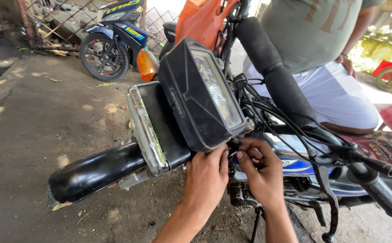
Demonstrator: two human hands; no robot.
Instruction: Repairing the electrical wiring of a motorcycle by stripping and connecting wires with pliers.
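A motorcycle stands in front of me, its black instrument cluster (pixel 205 94) tilted up above the chrome-rimmed headlight (pixel 147 132). My left hand (pixel 207 177) reaches up under the cluster, its fingers pressed against the lower edge of the housing. My right hand (pixel 261 168) is beside it, fingertips pinched on a small black part or wire end (pixel 232 150) just beneath the cluster. What that part is stays too small to tell. A bundle of black cables (pixel 286 121) runs from there toward the right handlebar grip (pixel 382 195).
The black front mudguard (pixel 94 173) juts left over the concrete ground. Another person in a grey shirt and white cloth (pixel 326 54) sits behind the handlebar. A blue scooter (pixel 115 38) is parked by a wire fence. An orange bag (pixel 202 20) hangs at the top.
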